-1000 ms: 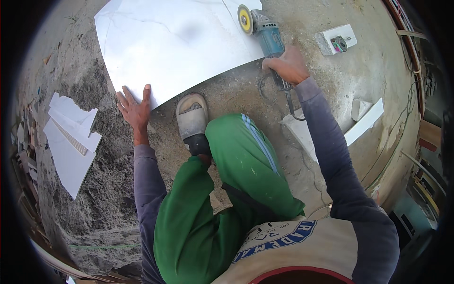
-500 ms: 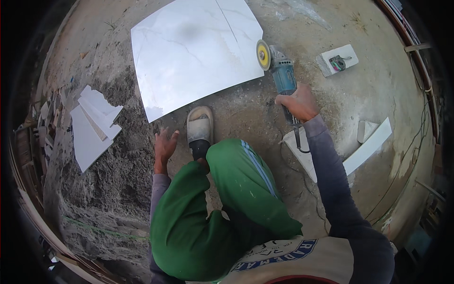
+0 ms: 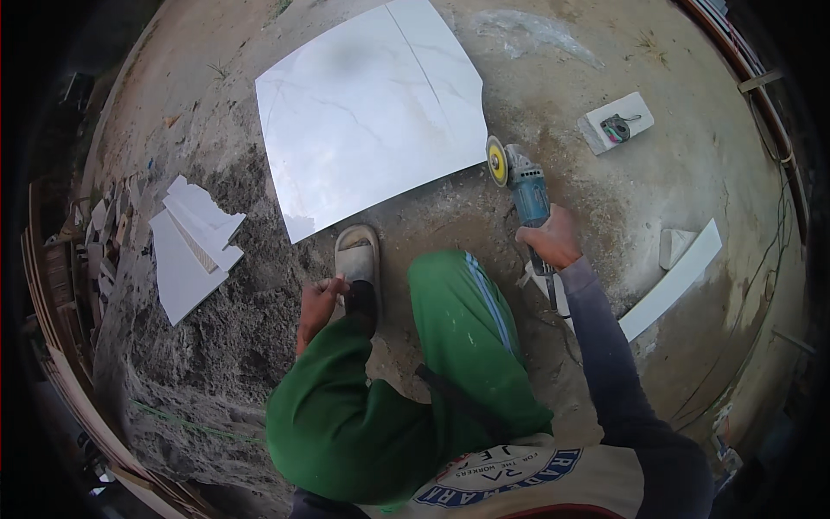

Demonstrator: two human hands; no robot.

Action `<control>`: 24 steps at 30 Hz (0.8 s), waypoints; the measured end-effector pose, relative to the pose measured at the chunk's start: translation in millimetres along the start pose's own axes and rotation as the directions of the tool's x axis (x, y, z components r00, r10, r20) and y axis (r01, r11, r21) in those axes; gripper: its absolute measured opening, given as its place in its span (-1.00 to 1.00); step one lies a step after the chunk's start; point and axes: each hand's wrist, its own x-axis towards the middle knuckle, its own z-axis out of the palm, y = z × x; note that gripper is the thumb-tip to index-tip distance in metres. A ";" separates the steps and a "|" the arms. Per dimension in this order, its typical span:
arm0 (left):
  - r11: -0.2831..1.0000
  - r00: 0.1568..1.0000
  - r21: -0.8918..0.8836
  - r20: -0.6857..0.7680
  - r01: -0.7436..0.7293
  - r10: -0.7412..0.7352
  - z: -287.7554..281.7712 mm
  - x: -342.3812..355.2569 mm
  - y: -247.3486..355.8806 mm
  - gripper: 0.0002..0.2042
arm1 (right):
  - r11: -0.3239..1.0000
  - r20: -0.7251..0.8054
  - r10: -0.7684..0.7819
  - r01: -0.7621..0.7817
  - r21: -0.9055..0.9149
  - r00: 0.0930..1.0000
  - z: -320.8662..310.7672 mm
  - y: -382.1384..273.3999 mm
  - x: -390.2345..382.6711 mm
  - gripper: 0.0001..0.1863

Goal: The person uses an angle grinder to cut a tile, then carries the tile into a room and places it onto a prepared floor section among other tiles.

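Note:
My right hand (image 3: 553, 233) is wrapped round a teal angle grinder (image 3: 529, 192) with a yellow disc, held beside the lower right corner of a large white marble-look tile (image 3: 363, 121). The tile lies on the ground, with a long thin line near its right side. My left hand (image 3: 322, 303) is down by my left sandal (image 3: 354, 259) and dark sock, its fingers pinched; what they hold, if anything, is too small to make out. The tile's lower edge is just above that sandal.
Broken white tile pieces (image 3: 186, 268) lie at left. A tape measure (image 3: 616, 128) rests on a white block (image 3: 638, 109) at right. A white strip (image 3: 670, 285) and offcut (image 3: 679, 246) lie lower right, near loose cables (image 3: 761, 285). Plastic film (image 3: 536, 35) lies behind; debris piles at far left.
My left hand has left the tile and come down to my foot, its fingers closing. The grinder has come down and away from the tile's top right side. The view has shifted, showing more ground.

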 end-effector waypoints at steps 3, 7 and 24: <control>0.987 0.879 -0.160 -0.475 -0.029 -0.051 -28.9 44.5 -34.5 -0.64 | 1.000 -0.004 0.021 -0.021 0.001 1.000 6.7 -9.2 8.2 -0.60; 0.978 0.635 0.143 -0.744 -0.150 0.206 -71.9 107.7 -47.8 -0.47 | 1.000 -0.047 -0.013 0.013 -0.002 0.999 26.9 -31.7 47.1 -0.57; 0.999 0.827 0.018 -0.561 -0.038 0.042 -70.0 166.4 -46.6 -0.33 | 0.968 0.009 -0.013 0.014 -0.251 1.000 60.4 -112.0 151.0 -0.46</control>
